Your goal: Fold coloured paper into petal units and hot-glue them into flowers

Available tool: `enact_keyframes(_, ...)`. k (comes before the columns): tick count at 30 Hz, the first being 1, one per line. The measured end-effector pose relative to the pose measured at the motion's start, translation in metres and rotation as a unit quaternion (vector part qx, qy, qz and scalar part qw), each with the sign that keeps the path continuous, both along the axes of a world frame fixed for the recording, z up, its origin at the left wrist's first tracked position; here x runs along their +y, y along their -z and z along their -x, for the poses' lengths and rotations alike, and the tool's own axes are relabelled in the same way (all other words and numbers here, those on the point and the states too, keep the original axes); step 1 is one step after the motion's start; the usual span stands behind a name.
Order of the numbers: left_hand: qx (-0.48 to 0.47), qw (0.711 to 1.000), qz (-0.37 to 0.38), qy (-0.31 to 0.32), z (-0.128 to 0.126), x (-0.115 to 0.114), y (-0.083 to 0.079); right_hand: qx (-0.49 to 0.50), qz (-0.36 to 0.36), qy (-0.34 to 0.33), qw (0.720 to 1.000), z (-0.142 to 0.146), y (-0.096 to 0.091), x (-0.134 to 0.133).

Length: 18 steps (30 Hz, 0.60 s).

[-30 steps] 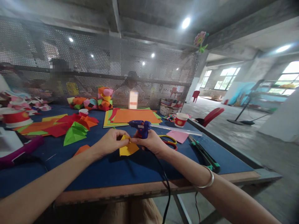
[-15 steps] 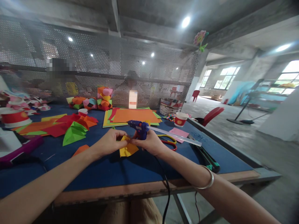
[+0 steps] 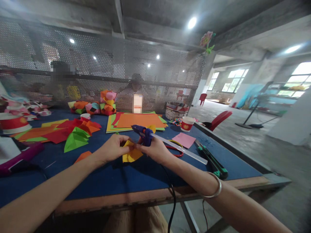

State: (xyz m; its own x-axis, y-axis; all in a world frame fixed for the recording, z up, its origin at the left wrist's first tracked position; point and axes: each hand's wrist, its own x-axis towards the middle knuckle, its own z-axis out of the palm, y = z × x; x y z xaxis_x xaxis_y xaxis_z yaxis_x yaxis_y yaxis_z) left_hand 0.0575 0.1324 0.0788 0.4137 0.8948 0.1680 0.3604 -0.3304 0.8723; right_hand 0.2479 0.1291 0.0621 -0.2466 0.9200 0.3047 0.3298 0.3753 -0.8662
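My left hand [image 3: 114, 149] pinches a folded piece of yellow paper [image 3: 131, 155] by its upper edge, above the blue tabletop. My right hand [image 3: 156, 149] is closed around a blue glue gun [image 3: 145, 136], and its thumb and fingertip also press the yellow paper's upper edge. A long clear glue stick [image 3: 184, 150] juts from the back of the gun, pointing to the right. The gun's nozzle points left, above the paper. Red-and-yellow-handled scissors [image 3: 178, 152] lie partly hidden behind my right hand. The fingertips hide part of the paper's fold.
Colored sheets [image 3: 138, 120] are stacked ahead. Folded papers [image 3: 77, 139] lie at left, near a purple object [image 3: 26, 157]. At right are a paper cup [image 3: 187, 124], a pink square [image 3: 184, 140] and a green-and-black cutter [image 3: 213, 161]. A black cord [image 3: 173, 200] hangs over the front edge.
The yellow paper has tilted slightly between my fingers. The glue stick's back end dips a little lower. Both hands keep their grip, and the whole view has shifted slightly.
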Motion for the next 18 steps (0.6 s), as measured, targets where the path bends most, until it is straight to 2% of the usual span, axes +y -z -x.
enact_keyframes(6,-0.01,0.999,-0.023,-0.031,0.0025,0.0055,0.0032,0.039,0.03,-0.004,0.999,-0.0005,0.0004,0.0002)
enact_keyframes(12,0.02,0.997,-0.062,-0.05,0.0036,0.0061,0.0035,0.029,0.047,-0.007,0.998,0.0011,0.0007,0.0007)
enact_keyframes(18,0.012,0.996,-0.075,-0.035,-0.001,0.0032,0.0037,0.006,0.005,-0.007,1.0,0.0007,-0.0017,-0.0015)
